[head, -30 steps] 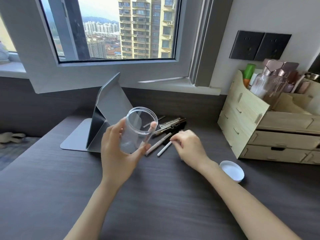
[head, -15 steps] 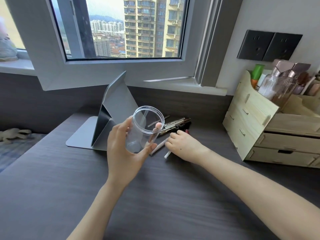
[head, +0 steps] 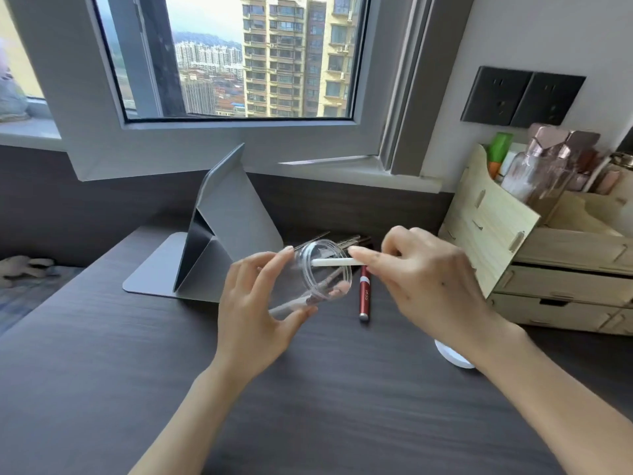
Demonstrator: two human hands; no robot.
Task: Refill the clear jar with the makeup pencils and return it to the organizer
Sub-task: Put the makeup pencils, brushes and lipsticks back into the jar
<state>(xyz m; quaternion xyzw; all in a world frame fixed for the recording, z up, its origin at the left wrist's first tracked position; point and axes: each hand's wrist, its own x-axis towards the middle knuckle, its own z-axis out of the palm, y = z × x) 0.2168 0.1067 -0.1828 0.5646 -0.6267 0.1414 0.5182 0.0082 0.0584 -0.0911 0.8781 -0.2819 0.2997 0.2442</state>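
Dark wood-grain desk under a window, high-rise blocks outside. We're looking down at both hands over the middle of the desk.

Left hand is wrapped around the clear jar, thumb below, fingers over the top side. Jar is held off the desk, tipped so its open mouth faces right, toward the other hand. One pinkish pencil already lies inside it, slanted down toward the jar's base.

Right hand pinches a white pencil between thumb and forefinger, held roughly level. Its free end crosses the jar's mouth; we can't tell whether the tip is actually past the rim or just in front of it.

Red pencil lies on the desk just right of the jar, below the right hand's fingers, lengthwise toward us. More pencils sit in a small heap behind the jar, partly hidden by it.

White lid lies flat on the desk, mostly covered by the right wrist.

Wooden organizer stands at the right edge, drawers below, bottles in the top compartments. Grey folded tablet stand stands behind the left hand. Two dark wall sockets above the organizer.
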